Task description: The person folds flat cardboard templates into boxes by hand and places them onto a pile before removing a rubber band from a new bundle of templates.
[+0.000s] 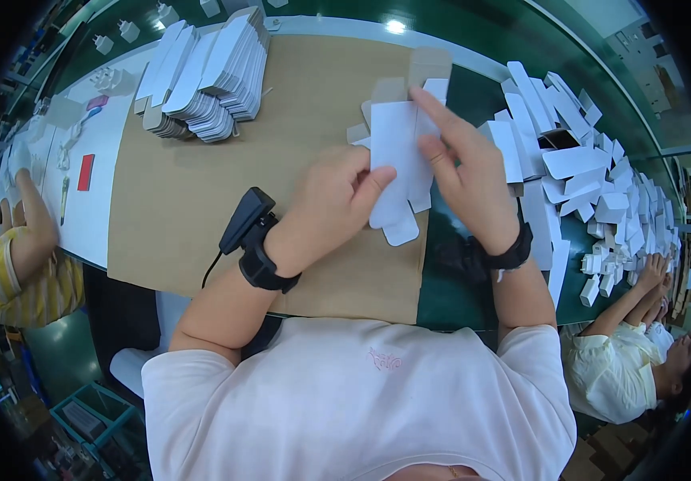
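Note:
A flat white folding carton [393, 144] with end flaps is held upright over the right part of the brown sheet. My left hand [337, 196] pinches its left edge, thumb on the front and the curled fingers partly hidden. At the right side, my right hand [474, 172] grips the carton's narrow panel, index finger stretched toward the top flap and thumb on the panel. The hand hides the other fingers. More white flaps [357, 134] show behind the carton; I cannot tell whether they belong to it. Black bands circle both wrists, the left with a black device.
Stacked flat white cartons [217, 76] lie at the far left of the brown sheet [313, 96]. White cartons [562, 152] pile up on the right. White chargers [127, 30] stand at the far left. A red card [86, 172] lies left. Co-workers sit on both sides.

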Motion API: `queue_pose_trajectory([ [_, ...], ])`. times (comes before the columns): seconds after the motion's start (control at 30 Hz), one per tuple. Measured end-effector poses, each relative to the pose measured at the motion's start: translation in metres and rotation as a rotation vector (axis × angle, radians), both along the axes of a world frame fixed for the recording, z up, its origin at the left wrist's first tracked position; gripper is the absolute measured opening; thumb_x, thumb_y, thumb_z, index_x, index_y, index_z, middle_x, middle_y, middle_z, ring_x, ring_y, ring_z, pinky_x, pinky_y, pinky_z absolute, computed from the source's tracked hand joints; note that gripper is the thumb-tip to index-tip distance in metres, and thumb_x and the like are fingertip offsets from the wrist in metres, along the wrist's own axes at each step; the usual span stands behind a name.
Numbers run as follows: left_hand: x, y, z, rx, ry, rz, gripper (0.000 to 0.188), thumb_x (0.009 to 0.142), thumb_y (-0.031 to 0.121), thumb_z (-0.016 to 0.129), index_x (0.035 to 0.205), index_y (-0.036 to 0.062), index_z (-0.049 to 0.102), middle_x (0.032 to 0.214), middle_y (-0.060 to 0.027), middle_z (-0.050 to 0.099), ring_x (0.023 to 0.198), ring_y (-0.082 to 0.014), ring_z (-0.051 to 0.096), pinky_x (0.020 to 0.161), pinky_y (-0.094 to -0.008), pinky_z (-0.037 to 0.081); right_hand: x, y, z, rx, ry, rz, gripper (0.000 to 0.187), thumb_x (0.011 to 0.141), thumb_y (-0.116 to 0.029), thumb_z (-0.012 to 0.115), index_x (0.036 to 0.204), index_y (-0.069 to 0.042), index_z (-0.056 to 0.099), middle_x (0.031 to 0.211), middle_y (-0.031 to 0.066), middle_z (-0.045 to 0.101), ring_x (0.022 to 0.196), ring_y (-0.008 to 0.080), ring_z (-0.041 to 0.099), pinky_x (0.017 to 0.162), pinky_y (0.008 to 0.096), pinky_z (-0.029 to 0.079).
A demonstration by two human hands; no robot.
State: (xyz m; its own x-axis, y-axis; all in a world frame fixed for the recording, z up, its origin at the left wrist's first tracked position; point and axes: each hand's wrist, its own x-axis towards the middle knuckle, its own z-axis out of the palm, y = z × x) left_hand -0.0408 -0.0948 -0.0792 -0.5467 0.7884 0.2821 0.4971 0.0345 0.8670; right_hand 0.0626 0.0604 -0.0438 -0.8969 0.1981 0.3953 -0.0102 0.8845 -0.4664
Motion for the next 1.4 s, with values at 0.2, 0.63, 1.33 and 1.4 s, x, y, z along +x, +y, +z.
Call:
queue_pose_trajectory([
  [0.2, 0.004, -0.001, -0.004, 0.238, 0.052, -0.117, 0.025, 0.081, 0.016, 0.062, 0.078, 0.0015, 0.043, 0.079, -0.0128, 0.055, 0.079, -0.0232, 0.058, 0.065, -0.0317, 0.044, 0.001, -0.012, 0.0, -0.568, 0.012, -0.068, 0.03, 0.075, -0.024, 0.071, 0.086, -0.002, 0.054, 0.085, 0.0082, 0.062, 0.069, 0.0118, 0.055, 0.059, 0.0239, 0.045],
  [0.63, 0.004, 0.0, -0.008, 0.156, -0.583, -0.346, 0.055, 0.092, 0.024, 0.05, 0.131, 0.0153, 0.012, 0.1, -0.0099, 0.052, 0.087, -0.0154, 0.056, 0.073, -0.0292, 0.048, -0.002, -0.035, -0.01, -1.135, 0.22, 0.005, 0.021, 0.087, -0.014, 0.058, 0.103, -0.004, 0.05, 0.087, 0.0026, 0.056, 0.081, 0.0091, 0.055, 0.071, 0.0203, 0.044],
  [1.33, 0.004, -0.001, -0.001, 0.083, -0.464, -0.343, 0.069, 0.087, 0.029, 0.056, 0.129, 0.0076, 0.006, 0.107, -0.0221, 0.05, 0.096, -0.0223, 0.055, 0.082, -0.0325, 0.044, 0.004, -0.002, -0.001, -0.914, -0.008, 0.089, 0.024, 0.086, -0.012, 0.057, 0.105, 0.002, 0.063, 0.098, 0.0118, 0.065, 0.086, 0.0139, 0.061, 0.077, 0.024, 0.047],
  [1.4, 0.003, 0.0, 0.0, 0.084, -0.483, -0.344, 0.069, 0.087, 0.03, 0.056, 0.129, 0.0077, 0.007, 0.107, -0.0217, 0.05, 0.096, -0.0222, 0.055, 0.082, -0.0325, 0.044, 0.004, 0.003, -0.004, -0.941, -0.042, 0.115, 0.023, 0.086, -0.012, 0.057, 0.103, 0.002, 0.063, 0.099, 0.0125, 0.065, 0.088, 0.014, 0.06, 0.078, 0.024, 0.047],
])
